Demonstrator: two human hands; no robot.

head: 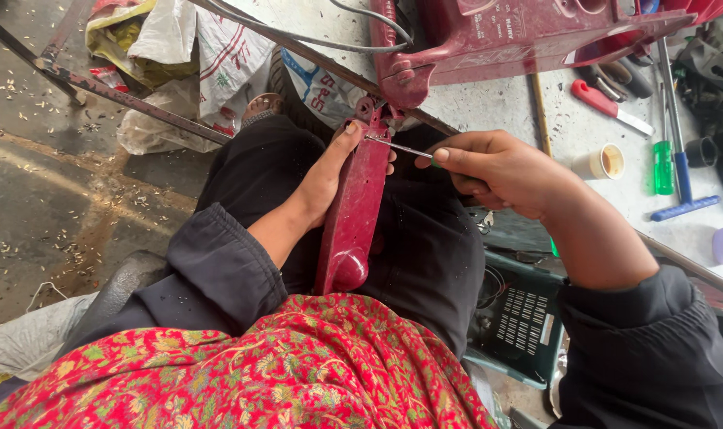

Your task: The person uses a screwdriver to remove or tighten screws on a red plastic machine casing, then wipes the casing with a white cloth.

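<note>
Red floral fabric (282, 365) fills the nearest part of the view, draped over the person's lap. Above it, a dark red plastic arm (352, 214) lies lengthwise across the black trousers, its rounded end nearest the body and its far end meeting a larger red plastic housing (504, 40) on the workbench (568, 127).

The left hand (329, 171) is wrapped around the arm from the left side, thumb pressed against its upper end. The right hand (496, 167) is closed firmly around a thin screwdriver (401, 148), whose metal shaft runs left and whose tip touches the arm's upper end just beside the left thumb.

Farther out, the bench carries 1 green-handled screwdriver (663, 167), 1 blue-handled tool (683, 191), 1 red-handled knife (608, 106) and a small round cup (604, 161). White sacks (194, 56) lie on the concrete floor at far left.
</note>
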